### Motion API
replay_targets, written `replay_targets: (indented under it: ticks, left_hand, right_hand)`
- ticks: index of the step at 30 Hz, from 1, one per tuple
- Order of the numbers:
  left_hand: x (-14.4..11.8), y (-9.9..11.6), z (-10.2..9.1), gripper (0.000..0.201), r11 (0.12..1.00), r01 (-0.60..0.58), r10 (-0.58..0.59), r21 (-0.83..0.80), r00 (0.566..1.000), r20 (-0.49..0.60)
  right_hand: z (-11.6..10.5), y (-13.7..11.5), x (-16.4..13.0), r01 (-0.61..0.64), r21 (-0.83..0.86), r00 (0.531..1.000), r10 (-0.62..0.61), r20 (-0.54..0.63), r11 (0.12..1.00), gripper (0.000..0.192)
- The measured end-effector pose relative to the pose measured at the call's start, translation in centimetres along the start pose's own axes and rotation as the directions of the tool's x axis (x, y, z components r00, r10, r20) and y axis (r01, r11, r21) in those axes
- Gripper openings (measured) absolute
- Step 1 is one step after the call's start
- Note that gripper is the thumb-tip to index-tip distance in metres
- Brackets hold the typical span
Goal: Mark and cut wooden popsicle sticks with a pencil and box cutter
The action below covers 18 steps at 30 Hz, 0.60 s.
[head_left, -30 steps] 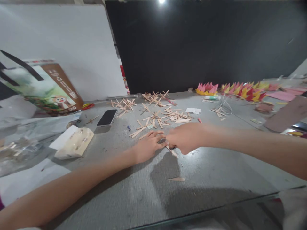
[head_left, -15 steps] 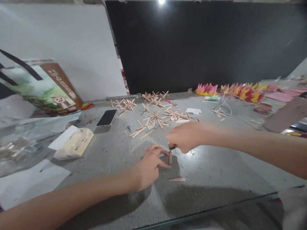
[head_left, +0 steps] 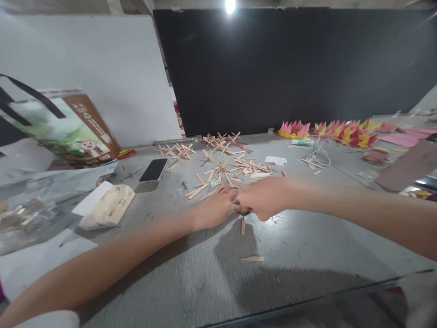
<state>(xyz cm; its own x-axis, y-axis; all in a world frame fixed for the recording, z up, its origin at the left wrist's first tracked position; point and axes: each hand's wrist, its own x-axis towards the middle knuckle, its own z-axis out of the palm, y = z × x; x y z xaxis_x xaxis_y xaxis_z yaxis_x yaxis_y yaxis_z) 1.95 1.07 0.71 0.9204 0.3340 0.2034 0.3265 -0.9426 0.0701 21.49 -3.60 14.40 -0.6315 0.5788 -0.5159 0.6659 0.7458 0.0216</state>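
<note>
My right hand (head_left: 264, 196) is closed in a fist around a small dark tool (head_left: 244, 211), most of which is hidden in the fingers. Below it, a wooden craft stick (head_left: 243, 225) juts out toward me, its far end covered by the fist. My left hand (head_left: 216, 207) reaches up against the right fist, fingers stretched and slightly bent, the thumb side close to the dark tool; whether it touches the tool I cannot tell. Nearer the table edge lies a loose pointed piece of craft stick (head_left: 253, 258).
Behind my hands lie craft sticks (head_left: 252, 167), some joined in star shapes (head_left: 221, 142). To the left are a phone (head_left: 153, 170), a pack of tissues (head_left: 108, 207) and a carrier bag (head_left: 64, 127). Pink and yellow paper flowers (head_left: 344, 131) stand back right, near a white cable (head_left: 321, 152).
My left hand has moved up and away from me, from beside the craft stick to the right fist. The right hand stays nearly in place. The view has tipped up slightly.
</note>
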Motion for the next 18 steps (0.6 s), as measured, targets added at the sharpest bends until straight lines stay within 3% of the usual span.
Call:
replay_targets:
  ticks: [3, 7, 10, 14, 18]
  left_hand:
    - [-1.4, 0.4, -0.4, 0.059, 0.987, 0.002, -0.009, 0.163, 0.999, 0.043]
    - [-3.8, 0.6, 0.0, 0.068, 0.981, 0.025, -0.024, 0.191, 1.0, -0.008]
    - [-5.2, 1.5, 0.4, 0.072, 0.99, 0.064, -0.062, 0.128, 0.998, -0.022]
    - [-6.0, 4.3, 0.6, 0.081, 0.983, 0.171, -0.173, -0.062, 0.984, -0.037]
    - [-5.9, 7.0, 0.7, 0.085, 0.957, 0.232, -0.233, -0.176, 0.972, 0.012]
  right_hand:
    - [0.2, 0.0, -0.1, -0.014, -0.003, 1.0, 0.014, 0.007, 1.0, 0.026]
    - [0.5, -0.1, -0.4, 0.011, -0.007, 0.999, -0.012, -0.052, 1.0, 0.026]
    - [0.4, -0.3, -0.7, 0.021, -0.036, 0.997, -0.024, -0.071, 0.999, 0.026]
    - [0.2, -0.5, -0.8, -0.001, -0.034, 0.999, -0.001, -0.044, 0.999, 0.033]
    - [0.4, -0.6, -0.7, -0.006, -0.024, 0.998, 0.005, -0.059, 1.0, 0.032]
